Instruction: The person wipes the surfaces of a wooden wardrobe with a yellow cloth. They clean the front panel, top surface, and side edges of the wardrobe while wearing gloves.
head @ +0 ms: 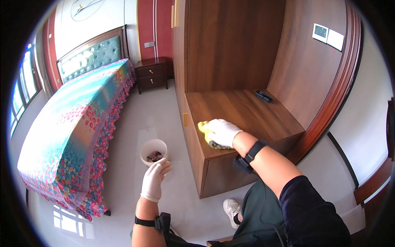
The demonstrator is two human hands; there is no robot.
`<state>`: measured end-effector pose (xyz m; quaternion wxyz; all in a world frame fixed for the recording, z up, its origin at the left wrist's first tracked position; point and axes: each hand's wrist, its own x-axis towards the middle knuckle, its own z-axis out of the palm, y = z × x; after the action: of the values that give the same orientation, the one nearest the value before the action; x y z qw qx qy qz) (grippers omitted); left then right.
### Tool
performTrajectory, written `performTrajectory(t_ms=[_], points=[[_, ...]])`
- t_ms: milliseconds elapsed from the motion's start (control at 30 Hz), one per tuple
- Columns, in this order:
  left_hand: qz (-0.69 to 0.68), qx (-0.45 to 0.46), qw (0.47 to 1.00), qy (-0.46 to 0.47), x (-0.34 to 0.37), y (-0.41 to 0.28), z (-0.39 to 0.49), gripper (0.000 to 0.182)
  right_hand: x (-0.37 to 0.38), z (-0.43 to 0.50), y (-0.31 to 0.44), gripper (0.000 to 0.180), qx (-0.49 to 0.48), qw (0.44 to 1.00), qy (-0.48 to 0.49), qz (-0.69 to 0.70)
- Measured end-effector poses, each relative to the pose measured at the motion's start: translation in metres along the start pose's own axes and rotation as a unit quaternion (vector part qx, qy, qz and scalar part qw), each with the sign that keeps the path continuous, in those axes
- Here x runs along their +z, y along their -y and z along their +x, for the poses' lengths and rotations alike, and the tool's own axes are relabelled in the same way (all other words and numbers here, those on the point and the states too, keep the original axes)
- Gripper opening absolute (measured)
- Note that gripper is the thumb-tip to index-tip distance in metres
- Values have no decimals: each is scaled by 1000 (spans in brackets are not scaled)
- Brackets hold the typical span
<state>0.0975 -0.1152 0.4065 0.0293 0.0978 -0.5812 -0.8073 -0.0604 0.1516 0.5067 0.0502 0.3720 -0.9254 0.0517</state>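
Observation:
My right hand (222, 132), in a white glove, presses a yellow and dark cloth (206, 131) onto the wooden cabinet top (243, 114), near its front left corner. Over the floor, my left hand (155, 179) is gloved in white too, its fingers fairly straight and close together, with nothing seen in it. Its fingertips overlap the near rim of a white bucket (141, 151) in the view; whether they touch it I cannot tell. Crumpled pinkish and dark cloth (154, 156) lies inside the bucket. A black object (263, 96) rests at the back right of the cabinet top.
A bed with a floral cover (89, 123) stands on the left, and a dark nightstand (151, 74) stands beyond it. Tall wooden panels (231, 46) rise behind the cabinet top. Wooden door trim (334, 105) curves along the right. My shoe (231, 212) is near the cabinet's base.

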Motion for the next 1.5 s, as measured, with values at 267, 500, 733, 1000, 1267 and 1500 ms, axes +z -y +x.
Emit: performTrajectory(t_ms=[267,500,733,1000,1267,1500], points=[[15,-21,1000,-2,12,3,8,38,-32,-96,-161,39,466,871,-7,152],[58,-29,998,6,5,8,0,41,-22,-208,-305,40,652,749,-1,122],[73,-13,997,7,-1,5,-13,41,-33,-135,-311,29,469,845,215,-141],[64,-2,998,11,-1,-3,-14,43,-10,61,-193,28,223,935,223,-165],[5,2,1000,29,5,-6,-24,40,3,191,-97,63,288,934,197,76],[-16,-41,997,58,0,0,-15,37,9,251,-95,36,224,946,236,-6]])
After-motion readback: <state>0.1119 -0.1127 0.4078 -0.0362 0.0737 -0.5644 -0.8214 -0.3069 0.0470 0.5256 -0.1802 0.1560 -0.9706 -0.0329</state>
